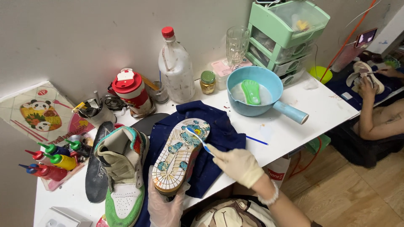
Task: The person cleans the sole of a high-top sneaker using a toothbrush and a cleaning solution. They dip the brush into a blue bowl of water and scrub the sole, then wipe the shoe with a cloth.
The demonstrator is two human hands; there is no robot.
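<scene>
The sneaker (pixel 179 157) lies sole up on a dark blue cloth (pixel 219 134) at the front of the white surface (pixel 320 107). The left hand (pixel 165 206), gloved, keeps its grip clenched around the heel. The right hand (pixel 237 164) grasps a blue toothbrush (pixel 200 141), bristles touching the sole. A second sneaker (pixel 123 172) stands just beside it; a blue pan (pixel 256 90) sits behind.

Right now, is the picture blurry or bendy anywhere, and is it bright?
In the head view, light is soft and even, with weak shadows; the shoe sole and toothbrush in the gloved right hand look sharp; the left hand is cut by the bottom edge; the green drawer unit leans, bent by the wide lens.
</scene>
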